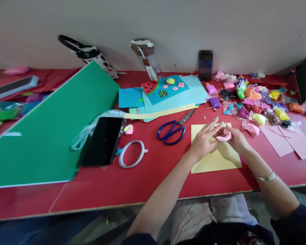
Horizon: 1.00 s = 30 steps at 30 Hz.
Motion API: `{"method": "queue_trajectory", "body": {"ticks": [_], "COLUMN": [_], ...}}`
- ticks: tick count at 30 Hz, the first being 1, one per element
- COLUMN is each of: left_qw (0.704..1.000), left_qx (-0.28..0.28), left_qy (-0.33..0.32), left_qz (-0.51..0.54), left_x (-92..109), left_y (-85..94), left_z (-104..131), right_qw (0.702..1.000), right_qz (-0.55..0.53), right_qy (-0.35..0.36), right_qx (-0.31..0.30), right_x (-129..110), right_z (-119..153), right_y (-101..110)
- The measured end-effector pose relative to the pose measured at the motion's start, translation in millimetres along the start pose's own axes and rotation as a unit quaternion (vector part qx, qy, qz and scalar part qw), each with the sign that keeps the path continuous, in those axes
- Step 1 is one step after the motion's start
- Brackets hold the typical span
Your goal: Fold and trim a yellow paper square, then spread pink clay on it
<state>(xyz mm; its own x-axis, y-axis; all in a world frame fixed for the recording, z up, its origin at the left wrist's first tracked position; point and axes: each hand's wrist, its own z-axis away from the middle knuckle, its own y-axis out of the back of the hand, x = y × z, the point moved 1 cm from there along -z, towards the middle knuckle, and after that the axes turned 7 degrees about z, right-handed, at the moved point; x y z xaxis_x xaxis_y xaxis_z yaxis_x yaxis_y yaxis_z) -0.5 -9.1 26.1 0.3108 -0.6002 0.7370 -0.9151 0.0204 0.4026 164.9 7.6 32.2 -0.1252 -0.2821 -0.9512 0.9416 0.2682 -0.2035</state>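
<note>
A curved strip of soft pink modelling clay (224, 136) is between my two hands, above a sheet of yellow paper (214, 163). My left hand (203, 141) holds the strip's left end, its index and middle fingers stretched out over the top. On the other side, my right hand (237, 139) pinches the clay with bent fingers. Part of the strip is hidden by the fingers. Blue-handled scissors (171, 132) lie left of the paper, blades pointing away from me. A blue card (173, 97) behind them carries clay shapes, among them a watermelon slice and pink flowers.
Several small bags of coloured clay (252, 98) crowd the right side, near pink paper pieces (276, 139). To the left are a tape roll (121, 160), a black phone (103, 141) and a large green board (53, 136). Two bottles and another phone (205, 64) stand along the wall.
</note>
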Motion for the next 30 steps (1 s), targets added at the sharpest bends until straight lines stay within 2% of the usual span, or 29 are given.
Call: {"method": "queue_trajectory", "body": {"ticks": [3,5,7,9,11,13,16,18,19,22,23,24,25,26,28,30], "left_qw": [0.997,0.995,0.997,1.0,0.992,0.967,0.94,0.934,0.933,0.936,0.938,0.937,0.934,0.926,0.902,0.885], "left_qx": [-0.037,-0.039,-0.021,0.018,0.086,0.157,0.218,0.222,0.215,0.16,0.138,0.118,0.098,0.075,0.049,0.028], "left_qy": [-0.068,-0.081,-0.068,-0.018,0.071,0.15,0.191,0.205,0.213,0.231,0.238,0.251,0.271,0.305,0.364,0.398], "left_qz": [-0.024,-0.034,-0.032,-0.005,0.062,0.136,0.181,0.19,0.196,0.212,0.213,0.211,0.209,0.21,0.227,0.239], "left_x": [1,2,5,8,8,4,-4,-5,-5,4,7,11,13,15,15,12], "left_y": [-10.8,-12.7,-10.2,-4.6,3.1,10.9,21.5,27.3,29.6,31.9,31.0,29.4,27.3,24.8,20.8,19.5], "left_z": [1,2,2,3,3,3,2,2,1,1,2,2,3,4,5,5], "right_qw": [0.998,0.996,0.997,0.999,0.999,0.989,0.953,0.917,0.886,0.735,0.692,0.664,0.649,0.652,0.67,0.704], "right_qz": [-0.019,-0.033,-0.032,-0.013,0.025,0.075,0.158,0.254,0.329,0.55,0.608,0.658,0.696,0.703,0.696,0.667], "right_qy": [-0.034,-0.054,-0.059,-0.04,0.016,0.097,0.206,0.262,0.292,0.36,0.347,0.308,0.257,0.235,0.204,0.184], "right_qx": [-0.051,-0.06,-0.036,-0.009,0.031,0.087,0.154,0.161,0.148,0.17,0.177,0.178,0.167,0.159,0.159,0.163], "right_x": [2,1,0,1,4,6,-3,-26,-43,-106,-127,-144,-159,-170,-179,-175], "right_z": [3,4,3,2,2,5,9,2,-7,-62,-88,-117,-148,-177,-230,-273], "right_y": [-6,-6,-6,-6,-8,-10,-8,-2,2,20,28,37,46,56,77,98]}}
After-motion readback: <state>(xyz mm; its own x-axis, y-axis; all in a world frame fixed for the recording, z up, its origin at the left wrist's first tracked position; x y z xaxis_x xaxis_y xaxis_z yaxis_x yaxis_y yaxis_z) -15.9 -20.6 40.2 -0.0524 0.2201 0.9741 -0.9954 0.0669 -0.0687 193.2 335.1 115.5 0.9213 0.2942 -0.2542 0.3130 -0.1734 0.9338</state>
